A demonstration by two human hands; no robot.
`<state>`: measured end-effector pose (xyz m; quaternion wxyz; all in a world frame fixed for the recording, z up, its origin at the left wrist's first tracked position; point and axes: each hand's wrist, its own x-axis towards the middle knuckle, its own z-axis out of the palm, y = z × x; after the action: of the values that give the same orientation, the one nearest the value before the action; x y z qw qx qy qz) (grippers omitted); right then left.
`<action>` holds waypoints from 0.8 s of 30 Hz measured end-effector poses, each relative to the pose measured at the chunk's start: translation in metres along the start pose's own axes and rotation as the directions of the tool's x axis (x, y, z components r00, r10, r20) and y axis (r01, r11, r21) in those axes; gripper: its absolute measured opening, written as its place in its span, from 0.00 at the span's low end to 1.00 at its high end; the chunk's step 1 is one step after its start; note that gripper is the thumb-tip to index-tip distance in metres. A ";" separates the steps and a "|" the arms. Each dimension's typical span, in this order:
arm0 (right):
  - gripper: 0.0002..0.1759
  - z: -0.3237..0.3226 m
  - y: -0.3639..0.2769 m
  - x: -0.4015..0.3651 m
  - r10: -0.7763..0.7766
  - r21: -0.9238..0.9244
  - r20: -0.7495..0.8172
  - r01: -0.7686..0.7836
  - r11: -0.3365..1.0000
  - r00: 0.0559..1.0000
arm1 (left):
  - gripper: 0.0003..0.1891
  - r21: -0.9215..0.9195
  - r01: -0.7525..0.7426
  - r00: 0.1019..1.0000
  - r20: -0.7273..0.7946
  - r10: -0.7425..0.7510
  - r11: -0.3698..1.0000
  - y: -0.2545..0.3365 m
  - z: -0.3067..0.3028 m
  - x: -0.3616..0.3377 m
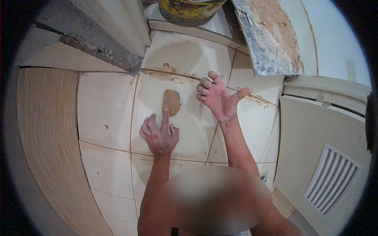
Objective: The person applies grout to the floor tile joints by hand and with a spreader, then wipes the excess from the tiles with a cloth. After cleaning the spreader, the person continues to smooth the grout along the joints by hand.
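Observation:
On the pale floor tile (189, 137) lies a small flat piece (172, 103), smeared with brown paste, straight along one side and rounded at its corners; it looks like a spreader. My left hand (158, 135) is back up, its index fingertip resting on the lower end of that piece. The other fingers are bent and apart from it. To the right, my right hand (220, 96) is raised above the floor, palm up, with fingers half curled and thumb spread. Nothing lies in it, and brown paste coats its fingertips. Brown paste lines the tile joints.
A yellow, stained bucket (191, 11) stands beyond a low step. A paste-covered board (273, 37) leans at the upper right. At right is a door with a vent grille (332, 179); wood-look planks (51, 129) run along the left. A blurred patch hides the bottom centre.

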<state>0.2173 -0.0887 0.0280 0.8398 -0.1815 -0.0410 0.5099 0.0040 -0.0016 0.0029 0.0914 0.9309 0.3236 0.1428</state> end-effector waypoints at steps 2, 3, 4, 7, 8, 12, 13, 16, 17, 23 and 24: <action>0.65 0.000 -0.005 0.000 -0.008 -0.007 0.004 0.008 1.000 1.000 | 0.30 0.021 0.011 1.000 -0.027 -0.011 1.000 -0.001 0.001 0.000; 0.65 0.000 -0.005 -0.001 -0.004 -0.006 0.004 0.004 1.000 1.000 | 0.30 0.023 0.014 1.000 -0.027 -0.014 1.000 -0.001 0.002 0.000; 0.65 -0.001 -0.006 -0.002 -0.010 -0.054 -0.039 0.008 0.998 0.999 | 0.30 0.021 0.014 0.999 -0.030 -0.013 1.000 -0.001 0.002 0.000; 0.66 -0.006 -0.011 -0.003 -0.037 -0.271 -0.127 0.001 0.962 0.991 | 0.30 0.029 0.016 1.000 -0.026 -0.015 0.999 0.001 0.000 0.001; 0.67 -0.010 -0.012 -0.002 -0.066 -0.432 -0.170 -0.014 0.902 0.983 | 0.30 0.037 0.017 1.000 -0.018 -0.016 0.999 0.000 -0.001 0.001; 0.70 0.008 -0.016 0.018 -0.392 -0.832 -0.277 -0.424 -0.359 0.877 | 0.30 0.032 0.028 1.000 -0.004 -0.027 0.999 -0.002 0.000 0.001; 0.70 0.011 -0.012 0.023 -0.389 -0.831 -0.278 -0.423 -0.361 0.878 | 0.30 0.020 0.021 1.000 -0.012 -0.021 1.000 -0.003 0.001 0.001; 0.73 0.007 -0.006 0.035 -0.493 -0.663 -0.288 -0.543 -0.516 0.821 | 0.30 0.003 0.021 1.000 0.008 -0.021 1.000 -0.001 -0.002 0.002; 0.75 -0.001 -0.004 0.036 -0.507 -0.682 -0.256 -0.526 -0.509 0.823 | 0.29 -0.002 0.025 0.999 0.040 -0.025 1.000 0.000 -0.004 0.002; 0.76 -0.008 -0.003 0.056 -0.576 -0.660 -0.212 -0.551 -0.511 0.789 | 0.29 0.016 0.018 1.000 0.017 -0.018 1.000 0.000 -0.002 0.001; 0.76 -0.008 -0.004 0.057 -0.583 -0.655 -0.215 -0.558 -0.509 0.784 | 0.29 0.016 0.016 1.000 0.021 -0.016 1.000 0.000 -0.001 0.000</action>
<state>0.2496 -0.0422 0.0153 0.1758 -0.9635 -0.1852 0.0802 0.0038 -0.0011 0.0040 0.0885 0.9305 0.3310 0.1294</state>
